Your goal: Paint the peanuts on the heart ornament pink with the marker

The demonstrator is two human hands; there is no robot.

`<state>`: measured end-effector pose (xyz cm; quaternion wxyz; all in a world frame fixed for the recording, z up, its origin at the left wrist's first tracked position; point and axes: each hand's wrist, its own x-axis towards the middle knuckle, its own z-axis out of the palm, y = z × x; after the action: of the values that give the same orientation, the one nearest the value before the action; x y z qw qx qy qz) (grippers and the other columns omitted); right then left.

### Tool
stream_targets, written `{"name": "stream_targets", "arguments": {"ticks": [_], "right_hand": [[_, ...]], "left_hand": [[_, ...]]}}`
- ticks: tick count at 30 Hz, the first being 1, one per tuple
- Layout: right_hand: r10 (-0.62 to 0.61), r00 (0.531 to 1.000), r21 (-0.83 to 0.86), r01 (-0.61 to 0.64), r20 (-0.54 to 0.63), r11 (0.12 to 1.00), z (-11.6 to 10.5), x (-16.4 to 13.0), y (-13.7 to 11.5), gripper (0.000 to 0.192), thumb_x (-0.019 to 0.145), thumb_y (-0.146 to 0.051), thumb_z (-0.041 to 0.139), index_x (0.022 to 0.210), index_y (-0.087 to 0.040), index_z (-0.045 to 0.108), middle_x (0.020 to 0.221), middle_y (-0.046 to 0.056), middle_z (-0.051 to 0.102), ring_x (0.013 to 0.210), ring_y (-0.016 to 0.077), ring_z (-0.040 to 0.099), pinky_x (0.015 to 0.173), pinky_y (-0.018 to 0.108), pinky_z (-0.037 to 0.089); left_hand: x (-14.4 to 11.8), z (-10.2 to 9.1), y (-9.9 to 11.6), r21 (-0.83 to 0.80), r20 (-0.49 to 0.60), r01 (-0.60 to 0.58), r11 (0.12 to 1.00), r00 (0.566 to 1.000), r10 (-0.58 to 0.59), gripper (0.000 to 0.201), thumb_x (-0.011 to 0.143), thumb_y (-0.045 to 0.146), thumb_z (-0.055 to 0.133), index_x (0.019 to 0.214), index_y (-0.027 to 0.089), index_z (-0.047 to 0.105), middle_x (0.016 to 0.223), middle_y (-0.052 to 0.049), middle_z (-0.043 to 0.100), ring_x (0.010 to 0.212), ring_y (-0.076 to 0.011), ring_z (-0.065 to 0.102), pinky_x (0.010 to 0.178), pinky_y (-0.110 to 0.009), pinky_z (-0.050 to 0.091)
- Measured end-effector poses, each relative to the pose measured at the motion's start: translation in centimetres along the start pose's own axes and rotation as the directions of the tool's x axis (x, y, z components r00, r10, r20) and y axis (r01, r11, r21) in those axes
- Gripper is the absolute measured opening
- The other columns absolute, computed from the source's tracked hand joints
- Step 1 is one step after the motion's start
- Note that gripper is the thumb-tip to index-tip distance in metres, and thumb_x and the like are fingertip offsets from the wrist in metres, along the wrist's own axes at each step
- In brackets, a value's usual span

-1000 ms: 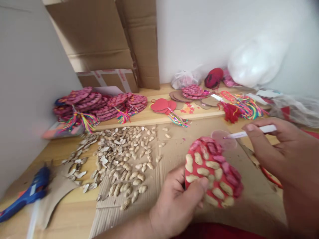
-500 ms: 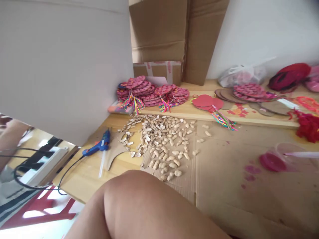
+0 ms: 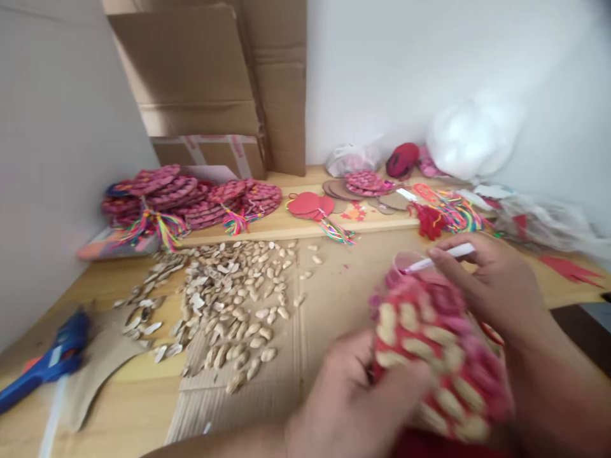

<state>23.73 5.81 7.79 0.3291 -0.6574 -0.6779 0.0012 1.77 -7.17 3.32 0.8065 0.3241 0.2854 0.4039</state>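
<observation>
My left hand is closed on a red craft piece covered with rows of peanuts, its thumb lying across the front. Peanuts on the piece's right and upper parts are pink; the others are plain tan. A slim white paintbrush is pinched in my right hand above the piece. The brush points left, its tip at a clear plastic cup with pink paint. The craft piece hides part of the cup. Both hands are slightly blurred.
Loose peanuts and shells lie on cardboard at left. A blue glue gun rests near the left edge. Along the back shelf are pink tasselled pieces, red discs and yarn. Cardboard boxes stand behind.
The view has turned right. Both hands have come into sight, with the peanut-covered piece in the left and the brush in the right. Earlier, a bare limb filled the lower middle.
</observation>
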Motion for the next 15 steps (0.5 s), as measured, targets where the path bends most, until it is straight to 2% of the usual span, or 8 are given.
{"name": "stream_targets", "arguments": {"ticks": [2, 4, 7, 10, 15], "right_hand": [[-0.005, 1.000, 0.013, 0.005, -0.009, 1.000, 0.0, -0.1, -0.4, 0.026, 0.087, -0.050, 0.059, 0.093, -0.026, 0.069, 0.088, 0.004, 0.076, 0.078, 0.0209, 0.069, 0.070, 0.034, 0.047], [-0.015, 1.000, 0.013, 0.015, 0.009, 1.000, 0.0, -0.2, -0.6, 0.025, 0.088, -0.047, 0.059, 0.094, -0.024, 0.069, 0.085, 0.004, 0.075, 0.072, 0.0187, 0.065, 0.068, 0.032, 0.045], [-0.045, 0.998, 0.009, 0.044, 0.033, 0.999, 0.1, -0.2, -0.6, 0.021, 0.088, -0.044, 0.060, 0.090, -0.024, 0.067, 0.079, 0.002, 0.072, 0.067, 0.0173, 0.061, 0.065, 0.031, 0.042], [-0.108, 0.993, -0.030, 0.110, 0.048, 0.994, 0.2, -0.1, -0.4, 0.018, 0.089, -0.041, 0.058, 0.088, -0.024, 0.066, 0.078, 0.003, 0.072, 0.071, 0.0200, 0.061, 0.067, 0.033, 0.043], [-0.165, 0.984, -0.114, 0.171, 0.062, 0.979, 0.7, -0.1, -0.2, 0.017, 0.089, -0.039, 0.058, 0.086, -0.024, 0.065, 0.077, 0.005, 0.073, 0.079, 0.0252, 0.064, 0.073, 0.039, 0.045]], "left_hand": [[2.1, -0.6, 2.7, 0.093, -0.080, -0.055, 0.994, 0.995, 0.062, 0.040, 0.089, 0.048, 0.074, 0.110, 0.014, 0.077, 0.105, -0.012, 0.079, 0.098, -0.0263, 0.073, 0.090, -0.037, 0.057], [3.2, -1.6, 3.6, 0.164, -0.149, -0.100, 0.981, 0.981, 0.125, 0.039, 0.087, 0.048, 0.075, 0.106, 0.014, 0.076, 0.097, -0.009, 0.078, 0.091, -0.0226, 0.071, 0.087, -0.033, 0.056], [3.7, -3.4, 2.9, 0.299, -0.189, -0.087, 0.950, 0.971, 0.149, 0.036, 0.087, 0.049, 0.074, 0.098, 0.014, 0.076, 0.082, -0.005, 0.074, 0.078, -0.0182, 0.065, 0.075, -0.028, 0.054], [3.7, -4.5, 2.3, 0.375, -0.241, -0.046, 0.926, 0.960, 0.145, 0.033, 0.088, 0.048, 0.072, 0.087, 0.015, 0.073, 0.073, -0.001, 0.068, 0.063, -0.0131, 0.055, 0.058, -0.022, 0.046], [3.9, -4.8, 2.8, 0.447, -0.253, -0.043, 0.893, 0.952, 0.172, 0.031, 0.088, 0.046, 0.072, 0.083, 0.016, 0.072, 0.069, -0.001, 0.063, 0.061, -0.0133, 0.051, 0.054, -0.021, 0.044]]}}
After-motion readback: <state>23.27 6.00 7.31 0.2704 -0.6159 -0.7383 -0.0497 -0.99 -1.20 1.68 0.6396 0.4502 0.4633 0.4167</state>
